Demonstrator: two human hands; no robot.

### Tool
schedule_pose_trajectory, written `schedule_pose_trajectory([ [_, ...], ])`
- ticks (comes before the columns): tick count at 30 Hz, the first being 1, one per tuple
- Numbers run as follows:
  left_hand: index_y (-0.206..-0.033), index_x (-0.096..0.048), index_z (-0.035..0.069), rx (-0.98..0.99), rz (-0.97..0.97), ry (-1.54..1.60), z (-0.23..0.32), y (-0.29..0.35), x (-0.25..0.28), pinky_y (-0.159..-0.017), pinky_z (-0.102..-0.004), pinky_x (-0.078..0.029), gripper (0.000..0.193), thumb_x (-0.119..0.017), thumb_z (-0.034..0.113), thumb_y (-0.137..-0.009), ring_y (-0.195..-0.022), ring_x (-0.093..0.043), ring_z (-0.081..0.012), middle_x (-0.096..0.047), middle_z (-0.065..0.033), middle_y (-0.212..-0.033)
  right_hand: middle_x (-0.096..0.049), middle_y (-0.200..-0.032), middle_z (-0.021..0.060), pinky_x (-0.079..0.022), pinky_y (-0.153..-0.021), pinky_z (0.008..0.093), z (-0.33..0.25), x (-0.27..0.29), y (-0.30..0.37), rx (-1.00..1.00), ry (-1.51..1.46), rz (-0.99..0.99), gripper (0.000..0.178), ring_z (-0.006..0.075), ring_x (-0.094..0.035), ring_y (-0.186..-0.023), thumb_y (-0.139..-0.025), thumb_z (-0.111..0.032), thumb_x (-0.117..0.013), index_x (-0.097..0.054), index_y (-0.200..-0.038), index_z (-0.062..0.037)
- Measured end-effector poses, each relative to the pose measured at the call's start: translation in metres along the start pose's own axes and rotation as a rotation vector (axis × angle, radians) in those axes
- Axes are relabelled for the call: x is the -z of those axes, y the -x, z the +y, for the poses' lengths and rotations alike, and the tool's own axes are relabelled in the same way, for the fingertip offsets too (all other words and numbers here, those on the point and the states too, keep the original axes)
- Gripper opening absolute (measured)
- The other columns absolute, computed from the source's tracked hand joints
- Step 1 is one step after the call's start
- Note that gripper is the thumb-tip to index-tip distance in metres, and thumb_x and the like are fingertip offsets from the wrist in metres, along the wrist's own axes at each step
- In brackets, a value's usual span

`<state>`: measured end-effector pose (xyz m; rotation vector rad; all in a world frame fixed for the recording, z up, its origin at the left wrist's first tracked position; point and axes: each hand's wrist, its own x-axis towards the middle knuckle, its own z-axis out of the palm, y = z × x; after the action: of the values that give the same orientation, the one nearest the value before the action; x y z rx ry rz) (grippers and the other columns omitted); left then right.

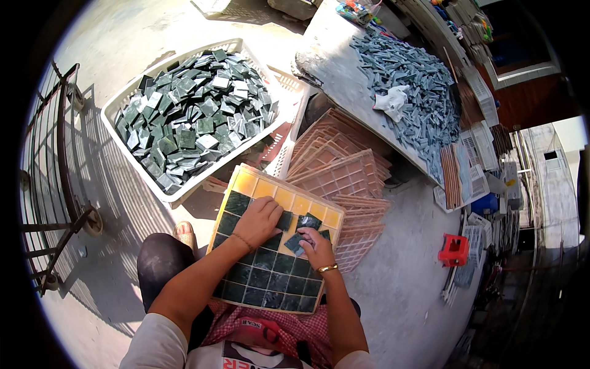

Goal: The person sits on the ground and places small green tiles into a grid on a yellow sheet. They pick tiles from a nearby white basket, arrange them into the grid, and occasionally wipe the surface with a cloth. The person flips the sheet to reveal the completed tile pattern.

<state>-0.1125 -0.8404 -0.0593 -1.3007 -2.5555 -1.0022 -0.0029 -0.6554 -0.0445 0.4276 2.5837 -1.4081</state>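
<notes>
On my lap rests a yellow grid tray (245,182), with square dark green stone tiles (257,276) filling its near and left cells. The far rows and several cells around my hands show bare yellow. My left hand (260,221) is bent over the tray's middle, its fingertips and thumb closed at the edge of a green tile (284,220). Between the thumb and fingers of my right hand (317,248) is a tilted green tile (294,243). Another loose tile (309,221) lies askew just beyond the right hand.
A white plastic crate (115,131) heaped with green tiles stands far left. Stacked reddish grid trays (338,175) lean beyond my tray. A table (335,58) bears many narrow stone strips (412,80). A wheeled metal rack (67,160) stands left; a red stool (453,250) is right.
</notes>
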Motion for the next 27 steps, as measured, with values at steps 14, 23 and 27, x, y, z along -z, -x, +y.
schedule_pose_trajectory([
  [14, -0.104, -0.052, 0.003, 0.035, 0.095, 0.074, -0.011, -0.001, 0.005, -0.091, -0.0358, -0.038, 0.052, -0.073, 0.020, -0.058, -0.102, -0.047, -0.0291, -0.053, -0.0109, -0.101, -0.055, -0.096, 0.0105, -0.046, -0.076, 0.0349, 0.000, -0.030, 0.033, 0.390, 0.373, 0.269, 0.025, 0.0281, -0.054, -0.089, -0.060, -0.005, -0.072, -0.061, -0.083, -0.0042],
  [23, -0.102, -0.053, 0.005, -0.045, -0.048, 0.070, -0.013, 0.008, -0.004, -0.092, -0.0357, -0.036, 0.049, -0.071, 0.020, -0.059, -0.105, -0.047, -0.0236, -0.055, -0.0061, -0.103, -0.055, -0.108, 0.0096, -0.045, -0.080, 0.0350, -0.010, -0.004, 0.014, 0.285, 0.408, 0.257, 0.036, 0.0275, -0.053, -0.094, -0.064, -0.009, -0.071, -0.061, -0.098, -0.0068],
  [27, -0.104, -0.053, 0.005, -0.056, -0.031, 0.054, -0.012, 0.008, -0.006, -0.092, -0.0357, -0.036, 0.048, -0.070, 0.020, -0.060, -0.106, -0.046, -0.0232, -0.055, -0.0057, -0.104, -0.054, -0.111, 0.0111, -0.042, -0.086, 0.0364, -0.020, 0.011, -0.007, 0.339, 0.591, 0.252, 0.053, 0.0305, -0.050, -0.098, -0.062, -0.007, -0.071, -0.053, -0.111, -0.0069],
])
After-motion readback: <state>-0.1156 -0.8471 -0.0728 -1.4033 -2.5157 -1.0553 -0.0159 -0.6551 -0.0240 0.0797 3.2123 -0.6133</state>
